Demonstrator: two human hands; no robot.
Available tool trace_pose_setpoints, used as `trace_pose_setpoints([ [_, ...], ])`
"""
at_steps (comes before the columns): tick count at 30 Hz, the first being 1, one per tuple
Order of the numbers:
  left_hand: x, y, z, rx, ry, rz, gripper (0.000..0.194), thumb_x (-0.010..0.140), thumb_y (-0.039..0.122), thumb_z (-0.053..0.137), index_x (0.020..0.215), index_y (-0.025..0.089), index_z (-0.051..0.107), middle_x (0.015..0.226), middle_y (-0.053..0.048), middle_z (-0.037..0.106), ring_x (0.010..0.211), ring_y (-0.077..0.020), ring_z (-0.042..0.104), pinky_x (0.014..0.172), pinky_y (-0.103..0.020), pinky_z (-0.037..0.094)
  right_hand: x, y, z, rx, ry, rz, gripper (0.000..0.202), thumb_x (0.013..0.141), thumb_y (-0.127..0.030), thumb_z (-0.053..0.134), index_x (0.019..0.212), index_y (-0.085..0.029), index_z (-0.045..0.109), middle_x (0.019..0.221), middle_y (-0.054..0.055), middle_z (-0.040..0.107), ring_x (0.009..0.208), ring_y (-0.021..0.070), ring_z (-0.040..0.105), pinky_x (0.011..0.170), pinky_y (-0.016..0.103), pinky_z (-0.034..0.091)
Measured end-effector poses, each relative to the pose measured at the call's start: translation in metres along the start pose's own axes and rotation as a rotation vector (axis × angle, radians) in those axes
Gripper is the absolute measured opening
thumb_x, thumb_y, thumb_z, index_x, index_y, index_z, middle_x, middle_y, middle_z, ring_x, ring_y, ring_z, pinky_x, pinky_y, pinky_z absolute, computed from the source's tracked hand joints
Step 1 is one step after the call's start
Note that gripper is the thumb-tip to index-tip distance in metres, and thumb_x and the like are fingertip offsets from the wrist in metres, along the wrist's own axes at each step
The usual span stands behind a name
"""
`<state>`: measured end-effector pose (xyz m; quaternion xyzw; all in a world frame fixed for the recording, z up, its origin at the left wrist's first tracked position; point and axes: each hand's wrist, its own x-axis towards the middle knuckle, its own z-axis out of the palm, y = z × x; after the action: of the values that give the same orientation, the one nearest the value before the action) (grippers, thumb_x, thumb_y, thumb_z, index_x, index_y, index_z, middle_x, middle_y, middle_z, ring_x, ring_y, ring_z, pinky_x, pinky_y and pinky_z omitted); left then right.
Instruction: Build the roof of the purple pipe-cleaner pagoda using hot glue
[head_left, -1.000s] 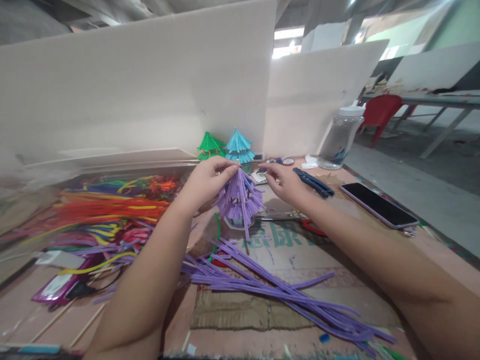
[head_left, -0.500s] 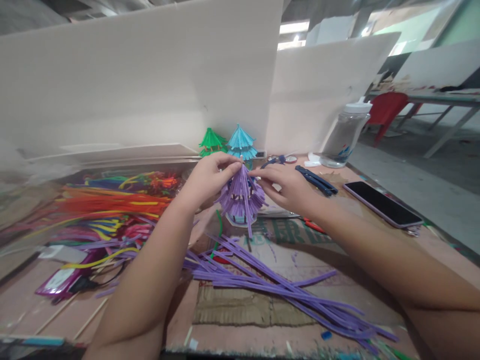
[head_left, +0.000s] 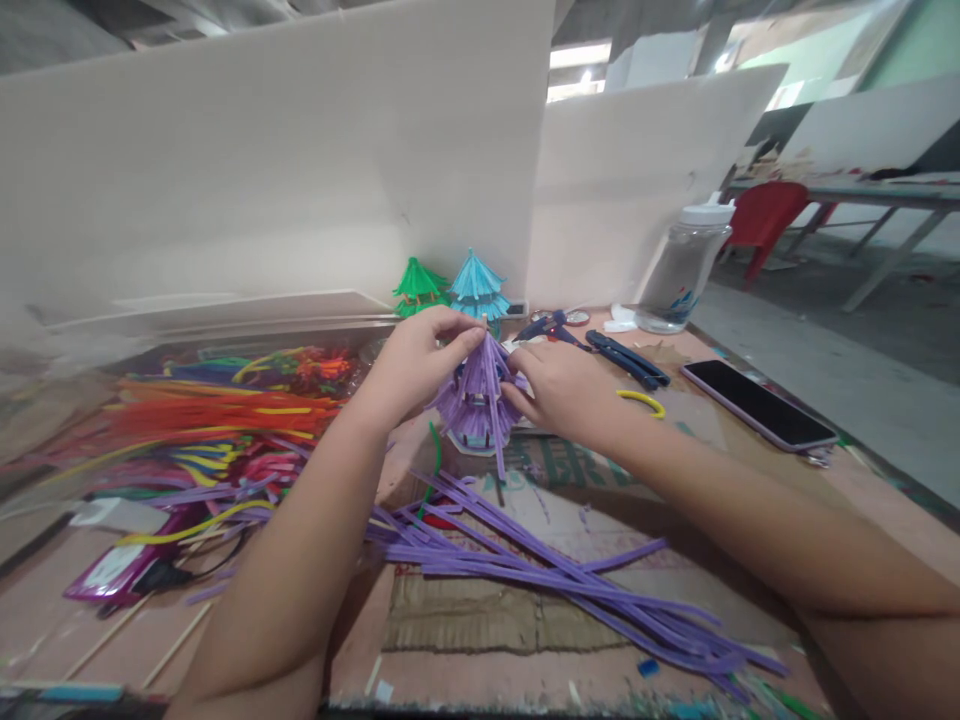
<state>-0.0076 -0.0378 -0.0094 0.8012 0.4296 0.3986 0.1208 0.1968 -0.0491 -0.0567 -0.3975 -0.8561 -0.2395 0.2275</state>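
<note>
On the table (head_left: pixel 450 677) stands a purple pipe-cleaner pagoda (head_left: pixel 466 410). The left hand (head_left: pixel 421 358) pinches its tip, likely to steady it. The right hand (head_left: pixel 566 390) curls beside it; I can't tell its grip. Loose purple pipe cleaners (head_left: pixel 555 575) lie close, probably for easy reach.

Over the pink table (head_left: pixel 442 678), the left hand (head_left: pixel 436 355) pinches the peak of a purple tiered model (head_left: pixel 472 410), while the right hand (head_left: pixel 559 382) is at its right side — its exact grip is hard to make out. Loose purple strips (head_left: pixel 555 575) cross the cardboard (head_left: pixel 465 620) by the near edge. Toward the far edge stand a green model (head_left: pixel 418 283) and a blue model (head_left: pixel 477 282); a clear bottle (head_left: pixel 681 275) occupies the far right corner — a phone (head_left: pixel 759 405) lies along the right edge.
</note>
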Motion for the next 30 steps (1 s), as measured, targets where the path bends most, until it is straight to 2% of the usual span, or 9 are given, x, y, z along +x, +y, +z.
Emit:
trace_pose_setpoints([
  [5, 0.000, 0.003, 0.001, 0.002, 0.000, 0.010, 0.027, 0.090, 0.035, 0.060, 0.099, 0.016, 0.076, 0.102, -0.005, 0.075, 0.096, -0.0197, 0.068, 0.090, -0.029, 0.050, 0.001, -0.007, -0.003, 0.021, -0.059, 0.081, 0.030, 0.099, -0.032, 0.042, 0.092, -0.014, 0.064, 0.082, 0.012, 0.070, 0.076, 0.0234, 0.061, 0.067, 0.034, 0.030],
  [11, 0.000, 0.001, 0.000, -0.018, -0.009, -0.008, 0.028, 0.090, 0.037, 0.059, 0.100, 0.016, 0.075, 0.102, -0.005, 0.075, 0.096, -0.0197, 0.068, 0.088, -0.029, 0.050, 0.007, -0.003, -0.023, 0.286, -0.276, 0.266, 0.022, 0.096, -0.033, 0.048, 0.093, -0.020, 0.067, 0.080, 0.004, 0.071, 0.070, 0.0178, 0.059, 0.060, 0.029, 0.027],
  [15, 0.001, -0.002, -0.001, -0.006, -0.007, -0.002, 0.029, 0.091, 0.038, 0.059, 0.100, 0.016, 0.075, 0.102, -0.005, 0.075, 0.095, -0.0197, 0.067, 0.088, -0.029, 0.050, 0.008, 0.012, -0.029, 0.405, -0.403, 0.243, 0.019, 0.093, -0.030, 0.054, 0.083, -0.021, 0.066, 0.076, 0.002, 0.069, 0.067, 0.0150, 0.056, 0.059, 0.026, 0.028],
  [17, 0.001, -0.004, -0.001, -0.001, -0.007, -0.002, 0.029, 0.091, 0.039, 0.058, 0.101, 0.017, 0.075, 0.102, -0.005, 0.075, 0.095, -0.0200, 0.067, 0.089, -0.030, 0.050, 0.008, 0.020, -0.030, 0.434, -0.381, 0.220, 0.020, 0.093, -0.028, 0.053, 0.078, -0.020, 0.064, 0.073, 0.001, 0.067, 0.065, 0.0142, 0.055, 0.059, 0.026, 0.029],
  [23, 0.002, -0.007, -0.002, -0.011, -0.025, -0.022, 0.032, 0.091, 0.042, 0.057, 0.102, 0.017, 0.075, 0.103, -0.006, 0.075, 0.096, -0.0215, 0.067, 0.091, -0.033, 0.050, 0.008, 0.033, -0.033, 0.515, -0.140, 0.251, 0.030, 0.097, -0.031, 0.046, 0.072, -0.019, 0.059, 0.067, 0.000, 0.062, 0.062, 0.0139, 0.053, 0.061, 0.027, 0.033],
  [30, 0.002, -0.006, -0.004, -0.041, -0.048, -0.011, 0.030, 0.090, 0.038, 0.058, 0.102, 0.016, 0.074, 0.104, -0.007, 0.074, 0.098, -0.0210, 0.066, 0.093, -0.033, 0.049, 0.010, 0.041, -0.036, 0.623, 0.017, 0.352, 0.012, 0.088, -0.024, 0.056, 0.082, -0.018, 0.066, 0.069, 0.001, 0.067, 0.064, 0.0150, 0.057, 0.061, 0.028, 0.037],
])
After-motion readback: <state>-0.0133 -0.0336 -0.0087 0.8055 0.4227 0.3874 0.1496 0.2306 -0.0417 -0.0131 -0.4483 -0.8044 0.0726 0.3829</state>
